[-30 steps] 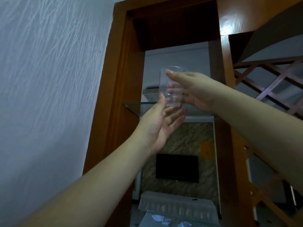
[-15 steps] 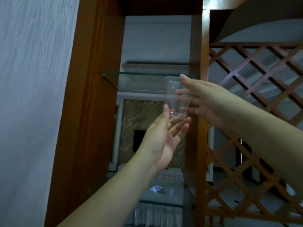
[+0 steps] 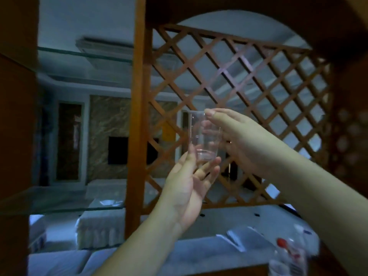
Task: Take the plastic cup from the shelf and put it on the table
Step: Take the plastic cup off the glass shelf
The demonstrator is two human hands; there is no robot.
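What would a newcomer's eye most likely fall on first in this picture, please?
Probably the clear plastic cup held upright at centre, the right hand gripping its side and the left hand cupped under its base. Behind it, a wooden lattice panel fills the right, with glass shelves at left.

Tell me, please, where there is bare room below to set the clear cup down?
The pale table top looks bare between the left forearm and the wooden post. Its right end is crowded: flat papers and a red-marked plastic packet. The lower glass shelf, at left, also looks free.
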